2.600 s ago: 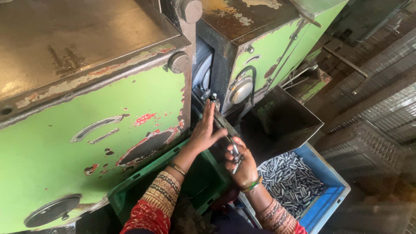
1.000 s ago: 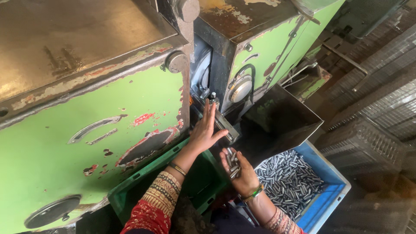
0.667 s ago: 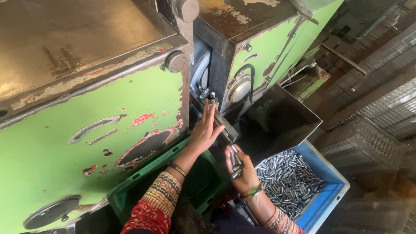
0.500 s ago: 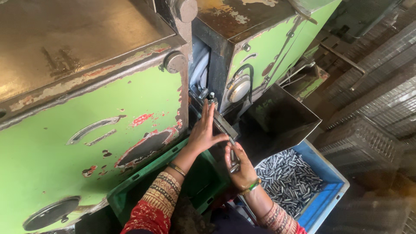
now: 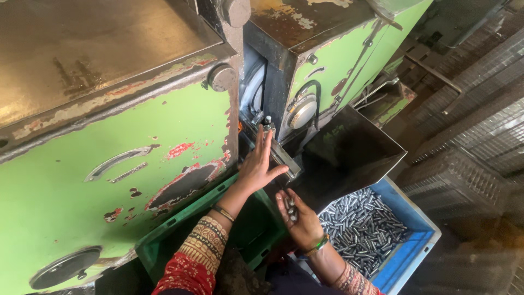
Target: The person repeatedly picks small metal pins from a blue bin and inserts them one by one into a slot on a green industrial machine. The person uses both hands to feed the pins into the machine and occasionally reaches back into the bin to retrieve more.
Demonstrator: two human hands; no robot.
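My left hand [image 5: 258, 164] lies flat with fingers stretched up along the metal feed rail [image 5: 284, 154] in the gap of the worn green machine [image 5: 109, 180]. A short metal pin [image 5: 268, 122] stands at its fingertips. Just below, my right hand [image 5: 297, 216] is palm up, cupping a few small metal pins [image 5: 291, 207]. It hovers between the green crate [image 5: 180, 229] and the blue crate [image 5: 420, 218], which is full of metal pins [image 5: 363, 226].
A dark metal chute [image 5: 349, 153] slopes from the machine toward the blue crate. Wire mesh racks [image 5: 480, 125] stand at the right. The machine's rusty top [image 5: 82, 54] fills the upper left.
My right hand has come back from the feed rail and turned palm up lower down with pins in it. My left hand stays on the rail.
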